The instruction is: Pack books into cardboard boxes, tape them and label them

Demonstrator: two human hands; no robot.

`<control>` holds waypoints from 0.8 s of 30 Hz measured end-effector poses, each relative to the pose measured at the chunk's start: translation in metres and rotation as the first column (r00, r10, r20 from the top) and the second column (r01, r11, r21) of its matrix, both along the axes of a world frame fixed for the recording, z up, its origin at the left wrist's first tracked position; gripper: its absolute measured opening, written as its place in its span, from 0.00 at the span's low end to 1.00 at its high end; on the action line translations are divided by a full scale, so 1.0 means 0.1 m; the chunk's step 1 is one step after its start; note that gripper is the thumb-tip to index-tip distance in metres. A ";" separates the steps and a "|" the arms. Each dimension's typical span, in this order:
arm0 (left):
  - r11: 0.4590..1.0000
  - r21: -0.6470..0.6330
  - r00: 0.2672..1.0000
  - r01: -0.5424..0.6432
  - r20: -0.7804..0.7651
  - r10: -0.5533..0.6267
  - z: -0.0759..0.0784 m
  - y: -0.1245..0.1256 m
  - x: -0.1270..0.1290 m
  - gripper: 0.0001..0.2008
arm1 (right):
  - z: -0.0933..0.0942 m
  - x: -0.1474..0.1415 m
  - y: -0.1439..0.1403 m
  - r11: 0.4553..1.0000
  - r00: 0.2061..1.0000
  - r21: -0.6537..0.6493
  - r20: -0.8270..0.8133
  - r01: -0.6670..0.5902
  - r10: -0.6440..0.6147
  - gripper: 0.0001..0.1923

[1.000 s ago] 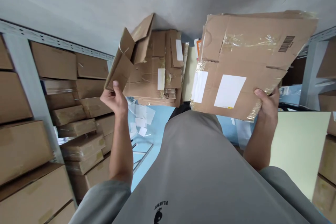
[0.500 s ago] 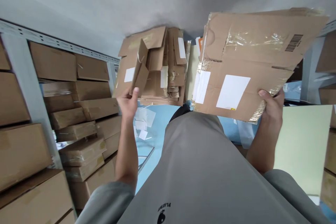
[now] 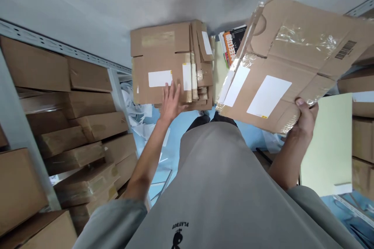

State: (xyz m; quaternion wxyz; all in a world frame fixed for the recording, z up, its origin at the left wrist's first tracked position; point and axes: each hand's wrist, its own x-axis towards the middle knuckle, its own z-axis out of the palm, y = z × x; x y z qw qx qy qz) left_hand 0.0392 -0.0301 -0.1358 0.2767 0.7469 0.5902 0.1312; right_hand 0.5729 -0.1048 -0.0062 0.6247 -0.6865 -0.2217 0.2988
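My left hand (image 3: 170,101) lies flat, fingers spread, on the top sheet of a stack of flattened cardboard boxes (image 3: 163,60) standing against the grey wall. That top sheet carries a white label. My right hand (image 3: 305,116) grips the lower right edge of a large flattened cardboard box (image 3: 292,58), held up and tilted; it has white labels, a barcode and loose clear tape. My grey shirt fills the lower middle of the view.
Metal shelving (image 3: 117,85) packed with brown cartons (image 3: 73,124) stands at the left. More cartons (image 3: 362,132) stand at the right edge. A printed box with orange (image 3: 232,42) sits behind the stack. White papers (image 3: 137,113) litter the blue floor. A pale green panel (image 3: 327,144) leans at right.
My left hand has let go of the folded cardboard piece, which now lies flat on the stack, and rests open on it. The box in my right hand has tilted and shifted right.
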 end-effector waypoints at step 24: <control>0.998 -0.048 0.992 0.040 -0.116 -0.045 0.02 0.21 -0.49 0.48 | 0.10 -0.07 0.05 0.998 0.992 -0.032 -0.114 0.046 -0.049 0.30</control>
